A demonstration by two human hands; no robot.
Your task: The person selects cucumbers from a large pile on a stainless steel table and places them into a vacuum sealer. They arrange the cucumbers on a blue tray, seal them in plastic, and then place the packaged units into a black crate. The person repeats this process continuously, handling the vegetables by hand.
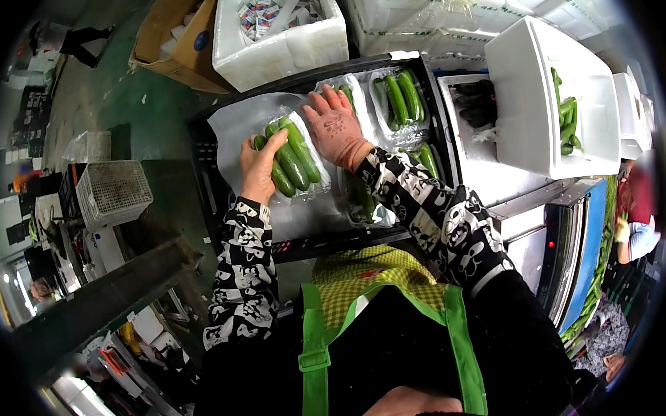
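A black plastic crate (200,174) lined with white sheeting lies before me. My left hand (261,169), bare, grips the left side of a film-wrapped tray of cucumbers (294,154) over the crate's left half. My right hand (336,125) wears a pink glove and lies flat, fingers spread, just right of that pack, over another wrapped pack of cucumbers (346,93) that it partly hides. More wrapped packs fill the crate's right side: one at the upper right (405,100), one below it (427,159), and one under my right wrist (359,199).
Beyond the crate stand a cardboard box (176,51) and a foam box with small packets (283,50). At right, a foam box holding green vegetables (519,99) rests by a metal surface with black gloves (475,104). A white plastic basket (115,191) stands left. Other people are farther off.
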